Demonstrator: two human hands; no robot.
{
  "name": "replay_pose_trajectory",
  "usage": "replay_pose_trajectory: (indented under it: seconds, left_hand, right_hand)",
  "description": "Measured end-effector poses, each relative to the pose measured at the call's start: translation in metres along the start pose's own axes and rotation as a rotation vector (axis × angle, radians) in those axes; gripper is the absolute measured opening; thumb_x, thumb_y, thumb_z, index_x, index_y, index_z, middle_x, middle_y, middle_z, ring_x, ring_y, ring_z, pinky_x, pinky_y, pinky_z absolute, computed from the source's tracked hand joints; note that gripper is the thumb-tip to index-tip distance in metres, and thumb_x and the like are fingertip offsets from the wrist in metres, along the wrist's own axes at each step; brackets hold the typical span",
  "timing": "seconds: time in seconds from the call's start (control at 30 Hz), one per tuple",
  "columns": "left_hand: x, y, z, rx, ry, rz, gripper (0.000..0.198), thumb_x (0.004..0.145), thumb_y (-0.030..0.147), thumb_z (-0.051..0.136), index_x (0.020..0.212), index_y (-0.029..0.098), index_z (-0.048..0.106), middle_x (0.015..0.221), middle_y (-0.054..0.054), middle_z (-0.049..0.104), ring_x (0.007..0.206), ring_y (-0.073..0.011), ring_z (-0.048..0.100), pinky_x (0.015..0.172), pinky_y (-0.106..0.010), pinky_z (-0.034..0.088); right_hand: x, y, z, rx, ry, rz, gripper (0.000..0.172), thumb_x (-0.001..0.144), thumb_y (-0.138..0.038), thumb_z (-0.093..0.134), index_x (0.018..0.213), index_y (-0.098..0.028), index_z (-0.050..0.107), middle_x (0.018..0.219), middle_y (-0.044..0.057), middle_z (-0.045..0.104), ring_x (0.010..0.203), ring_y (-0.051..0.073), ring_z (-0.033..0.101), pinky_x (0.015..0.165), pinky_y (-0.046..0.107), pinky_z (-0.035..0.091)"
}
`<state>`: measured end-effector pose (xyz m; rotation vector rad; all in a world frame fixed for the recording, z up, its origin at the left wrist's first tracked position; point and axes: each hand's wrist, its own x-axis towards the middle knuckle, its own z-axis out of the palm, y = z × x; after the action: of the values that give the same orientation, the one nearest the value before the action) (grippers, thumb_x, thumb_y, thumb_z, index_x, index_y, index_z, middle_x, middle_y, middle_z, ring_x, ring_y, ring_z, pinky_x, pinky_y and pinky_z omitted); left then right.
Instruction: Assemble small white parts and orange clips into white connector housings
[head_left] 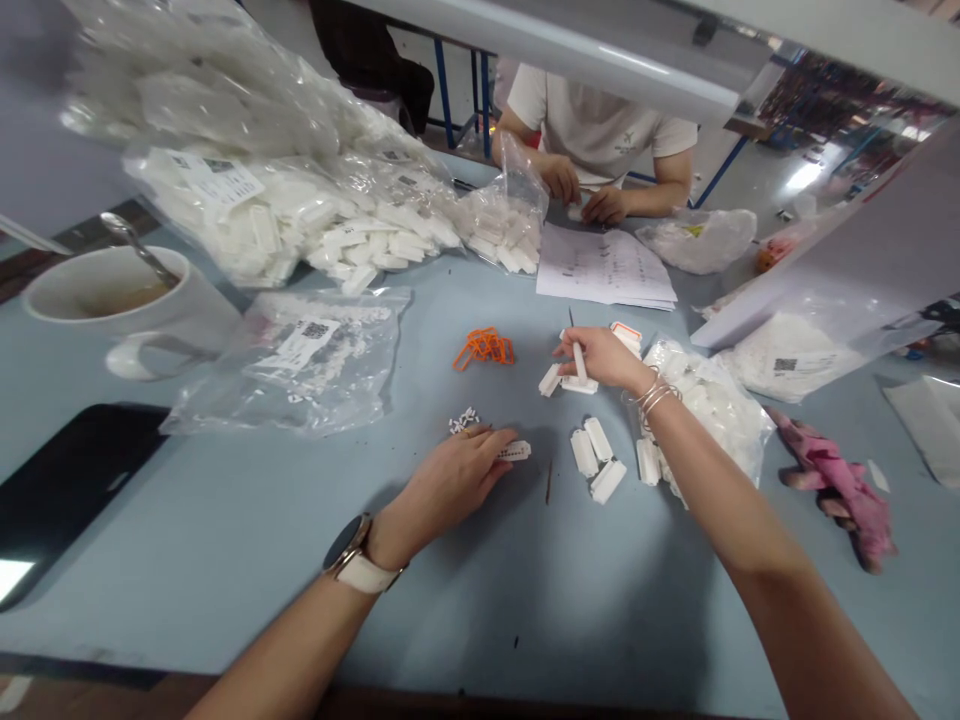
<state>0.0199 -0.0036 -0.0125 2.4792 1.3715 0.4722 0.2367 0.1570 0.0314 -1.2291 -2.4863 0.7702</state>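
Note:
My left hand (454, 472) is closed on a small white slotted plastic piece (516, 451), which sticks out past the fingertips just above the table. Beside its fingers lies a little heap of tiny white parts (463, 420). My right hand (604, 357) grips a slim white-handled tool (578, 360) whose thin dark tip points away from me. Under and beside that hand are white plastic housings (550, 379); whether the fingers touch them I cannot tell. Several more white housings (585, 453) lie nearer to me. Between the hands' far sides sits a pile of orange frames (485, 348).
Bags of white parts (300, 215) fill the back left. A mug with a spoon (135, 300) and a black phone (67, 490) stand at left. Right are an open bag (712, 400) and a pink glove (840, 480). Opposite, a person's hands (585, 195) work behind papers (604, 265).

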Motion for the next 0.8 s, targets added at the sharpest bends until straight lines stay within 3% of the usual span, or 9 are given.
replay_pose_trajectory:
  seconds: [0.13, 0.27, 0.37, 0.6, 0.8]
  left_hand:
    - [-0.001, -0.001, 0.003, -0.021, -0.001, -0.013, 0.024, 0.091, 0.025, 0.042, 0.112, 0.017, 0.050, 0.093, -0.008, 0.065, 0.087, -0.0221, 0.060, 0.075, -0.034, 0.049]
    - [0.000, -0.002, 0.003, -0.031, 0.008, -0.013, 0.024, 0.092, 0.028, 0.040, 0.112, 0.018, 0.051, 0.091, -0.007, 0.065, 0.087, -0.0212, 0.060, 0.075, -0.033, 0.049]
    - [0.001, -0.001, 0.002, -0.035, 0.007, 0.000, 0.024, 0.092, 0.027, 0.040, 0.111, 0.018, 0.052, 0.091, -0.007, 0.066, 0.086, -0.0206, 0.060, 0.076, -0.033, 0.049]
    - [0.001, 0.000, -0.001, -0.019, 0.000, -0.007, 0.022, 0.091, 0.025, 0.043, 0.110, 0.017, 0.052, 0.094, -0.008, 0.067, 0.086, -0.0210, 0.062, 0.074, -0.032, 0.049]
    - [0.000, 0.001, -0.002, -0.009, 0.006, -0.011, 0.024, 0.092, 0.026, 0.042, 0.111, 0.018, 0.052, 0.092, -0.007, 0.067, 0.087, -0.0208, 0.062, 0.075, -0.032, 0.049]
  right_hand:
    - [0.006, -0.007, 0.005, -0.172, -0.057, -0.051, 0.012, 0.068, -0.017, 0.069, 0.066, -0.018, 0.057, 0.080, 0.004, 0.070, 0.076, 0.017, 0.061, 0.065, 0.024, 0.039]
    - [0.016, -0.002, 0.006, -0.103, -0.062, -0.025, 0.012, 0.071, -0.017, 0.064, 0.063, -0.017, 0.056, 0.072, 0.002, 0.069, 0.070, 0.015, 0.062, 0.061, 0.022, 0.038]
    - [0.024, 0.004, 0.005, -0.071, -0.059, -0.043, 0.013, 0.070, -0.008, 0.058, 0.062, -0.017, 0.054, 0.067, 0.001, 0.068, 0.069, 0.014, 0.063, 0.062, 0.021, 0.037]
    - [0.037, 0.009, 0.006, -0.139, -0.067, -0.045, 0.015, 0.068, -0.005, 0.054, 0.060, -0.018, 0.053, 0.064, 0.000, 0.066, 0.069, 0.014, 0.059, 0.065, 0.023, 0.037]
    - [0.029, 0.013, 0.003, -0.142, 0.150, 0.026, 0.015, 0.072, -0.018, 0.060, 0.059, -0.018, 0.051, 0.065, 0.002, 0.064, 0.073, 0.017, 0.057, 0.065, 0.025, 0.039]
